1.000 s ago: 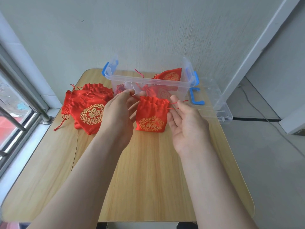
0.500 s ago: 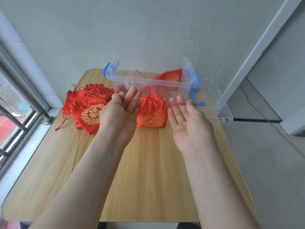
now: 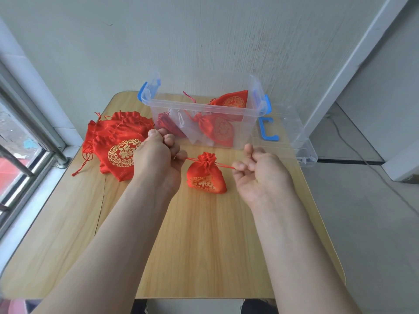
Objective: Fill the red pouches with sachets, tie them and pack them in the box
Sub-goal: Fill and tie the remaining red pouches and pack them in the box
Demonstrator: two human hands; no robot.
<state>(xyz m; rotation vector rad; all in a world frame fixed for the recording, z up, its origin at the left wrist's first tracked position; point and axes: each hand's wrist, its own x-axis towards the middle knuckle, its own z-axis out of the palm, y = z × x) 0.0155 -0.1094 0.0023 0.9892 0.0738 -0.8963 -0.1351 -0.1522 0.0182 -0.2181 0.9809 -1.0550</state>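
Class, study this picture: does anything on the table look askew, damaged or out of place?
Two things. The clear lid lies right of the box with its corner past the table edge, so it could slip. A thin dark crack-like line runs down the tabletop's left part.

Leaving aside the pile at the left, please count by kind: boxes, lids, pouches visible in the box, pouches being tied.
Clear box: 1
Lid: 1
Pouches in the box: 3
Pouch being tied: 1
Total: 6
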